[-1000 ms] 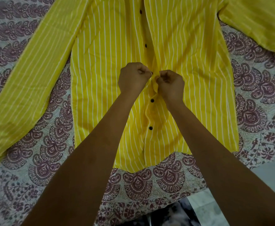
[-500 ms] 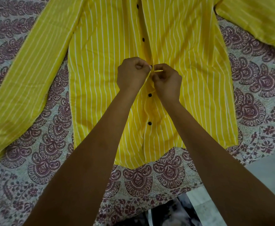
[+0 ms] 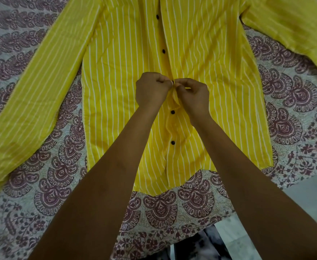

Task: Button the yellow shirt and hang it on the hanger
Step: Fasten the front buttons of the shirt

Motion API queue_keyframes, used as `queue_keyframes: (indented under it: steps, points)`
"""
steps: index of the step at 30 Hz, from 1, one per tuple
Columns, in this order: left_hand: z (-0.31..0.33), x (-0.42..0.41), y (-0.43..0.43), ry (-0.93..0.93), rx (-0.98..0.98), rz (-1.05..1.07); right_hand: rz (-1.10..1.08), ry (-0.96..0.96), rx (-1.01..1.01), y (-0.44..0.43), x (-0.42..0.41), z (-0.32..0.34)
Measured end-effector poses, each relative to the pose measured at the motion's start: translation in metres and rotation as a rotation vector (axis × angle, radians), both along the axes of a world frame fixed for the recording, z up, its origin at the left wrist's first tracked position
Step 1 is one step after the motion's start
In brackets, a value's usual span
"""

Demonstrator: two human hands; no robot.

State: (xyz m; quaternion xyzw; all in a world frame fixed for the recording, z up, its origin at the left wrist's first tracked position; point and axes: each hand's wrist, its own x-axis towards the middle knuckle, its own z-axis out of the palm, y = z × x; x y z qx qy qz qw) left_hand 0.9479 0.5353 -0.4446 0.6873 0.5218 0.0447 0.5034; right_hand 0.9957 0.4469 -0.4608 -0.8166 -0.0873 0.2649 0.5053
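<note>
Where the patterned bedsheet (image 3: 163, 209) shows nearest the camera, the hem of the yellow shirt (image 3: 120, 76) lies flat on it, front up, sleeves spread to both sides. Just above that hem, two black buttons (image 3: 172, 142) sit fastened on the placket. Above those buttons, the left hand (image 3: 151, 91) and right hand (image 3: 196, 95) meet at the placket, fingers curled, each pinching an edge of the shirt's front around a third button. Beyond the hands, two more buttons lie along the open front.
</note>
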Motion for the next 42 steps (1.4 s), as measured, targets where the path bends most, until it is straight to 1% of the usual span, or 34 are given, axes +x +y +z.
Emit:
queue_keyframes:
  steps: [3, 10, 13, 16, 18, 22, 25, 27, 28, 31, 33, 38, 42]
  points:
    - [0.003, 0.001, -0.002, -0.008, -0.001, 0.018, -0.017, 0.02, -0.01, 0.0, 0.003, 0.0]
    - [0.001, 0.0, -0.004, -0.069, -0.043, 0.067, -0.153, 0.224, 0.102, -0.001, 0.002, 0.001]
    - [0.0, -0.002, -0.004, -0.079, -0.051, 0.069, -0.138, 0.222, 0.124, -0.001, 0.0, 0.005]
    - [0.001, -0.002, -0.004, -0.077, -0.005, 0.059, -0.108, 0.253, 0.147, -0.003, -0.001, 0.011]
    - [0.002, -0.002, -0.004, -0.063, 0.042, 0.031, -0.091, 0.305, 0.17, -0.005, 0.0, 0.014]
    - [0.006, -0.001, -0.003, -0.006, 0.168, -0.12, -0.105, 0.363, 0.174, -0.001, 0.003, 0.017]
    - [0.008, -0.003, 0.0, -0.023, 0.161, -0.151, -0.091, 0.279, 0.14, 0.004, 0.004, 0.016]
    - [0.009, -0.004, 0.002, -0.047, 0.1, -0.124, -0.075, 0.175, 0.106, 0.005, 0.003, 0.015]
    - [0.011, -0.004, 0.002, -0.068, 0.032, -0.084, -0.072, 0.118, 0.09, 0.006, 0.002, 0.015]
    - [0.017, -0.007, -0.001, -0.143, -0.242, 0.088, -0.05, -0.059, 0.031, 0.006, -0.003, 0.015]
    - [0.018, -0.01, -0.003, -0.197, -0.391, 0.155, -0.033, -0.153, 0.024, 0.008, -0.008, 0.015]
    - [0.01, -0.009, 0.001, -0.271, -0.561, 0.284, -0.109, -0.232, 0.049, 0.013, -0.024, 0.008]
    - [0.007, -0.01, 0.004, -0.324, -0.699, 0.314, -0.115, -0.262, 0.028, 0.013, -0.026, 0.006]
